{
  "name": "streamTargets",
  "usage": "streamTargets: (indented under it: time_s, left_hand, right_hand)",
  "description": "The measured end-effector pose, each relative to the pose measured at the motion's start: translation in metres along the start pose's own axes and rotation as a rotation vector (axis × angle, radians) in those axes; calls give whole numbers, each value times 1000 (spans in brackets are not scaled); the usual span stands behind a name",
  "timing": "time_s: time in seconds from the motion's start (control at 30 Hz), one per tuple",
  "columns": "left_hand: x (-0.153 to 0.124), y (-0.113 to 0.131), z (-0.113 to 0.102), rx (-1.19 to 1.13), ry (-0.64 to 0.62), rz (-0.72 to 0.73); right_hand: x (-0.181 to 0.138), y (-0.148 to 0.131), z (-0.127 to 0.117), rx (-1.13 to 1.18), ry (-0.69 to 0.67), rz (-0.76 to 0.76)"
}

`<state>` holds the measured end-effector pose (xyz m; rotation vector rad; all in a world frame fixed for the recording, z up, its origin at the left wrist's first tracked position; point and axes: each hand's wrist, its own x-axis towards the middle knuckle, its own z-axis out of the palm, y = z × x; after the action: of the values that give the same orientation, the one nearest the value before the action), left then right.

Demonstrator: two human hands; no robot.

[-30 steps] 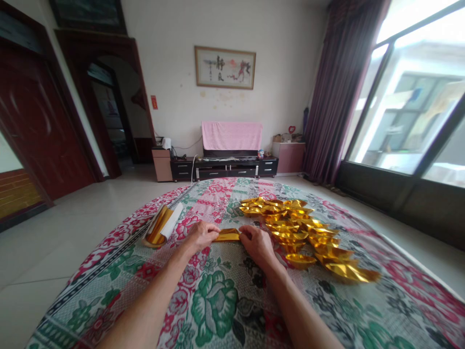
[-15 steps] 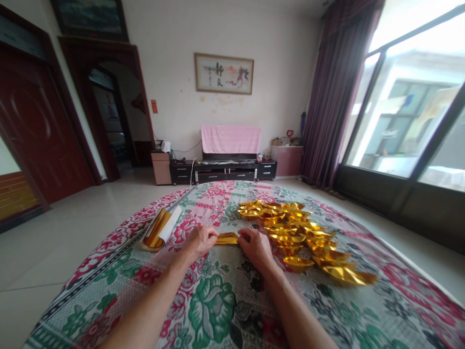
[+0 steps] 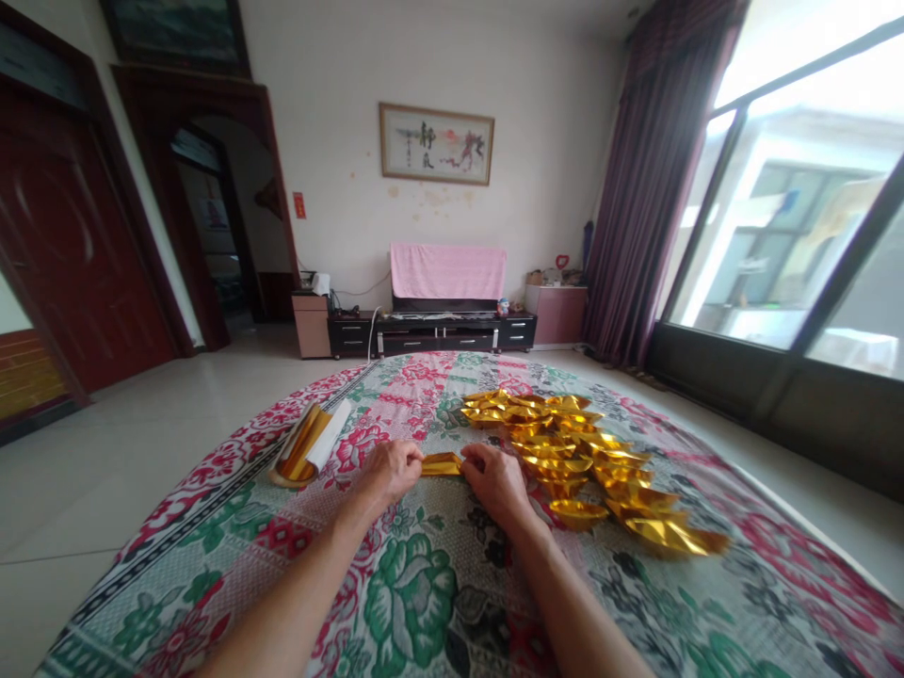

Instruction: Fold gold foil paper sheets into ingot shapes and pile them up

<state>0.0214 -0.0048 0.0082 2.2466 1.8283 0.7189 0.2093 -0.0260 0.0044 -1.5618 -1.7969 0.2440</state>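
Between my two hands lies a narrow folded strip of gold foil paper (image 3: 442, 464), just above the patterned tablecloth. My left hand (image 3: 393, 468) pinches its left end, and my right hand (image 3: 495, 480) pinches the right end, fingers curled in. Close to the right hand, several folded gold paper ingots (image 3: 557, 464) are gathered in rows, shaped like small boats. One gold ingot (image 3: 577, 513) sits at the near side of the group. To the left of my left hand rests a curled stack of gold paper sheets (image 3: 302, 450) with a white side showing.
The round table wears a floral tablecloth (image 3: 413, 593) in green, red and grey. Beyond it stands a low black TV cabinet (image 3: 438, 336) with a pink cloth (image 3: 448, 270) over the television. A glazed window wall (image 3: 798, 226) is at the right, a red door (image 3: 77, 226) at the left.
Almost nothing differs. Both hands keep their pinch on the folded gold paper in the same place, and the view has shifted very slightly.
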Motion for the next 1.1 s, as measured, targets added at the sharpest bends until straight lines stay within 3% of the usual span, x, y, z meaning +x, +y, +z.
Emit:
streamTargets:
  time_s: [0.9,1.1]
  left_hand:
    - [-2,5,0,31,-11,-53]
    - [-6,5,1,48,36,59]
  right_hand:
    - [-3,-4,3,-127,16,-7]
    - [-5,-5,3,-154,-47,-64]
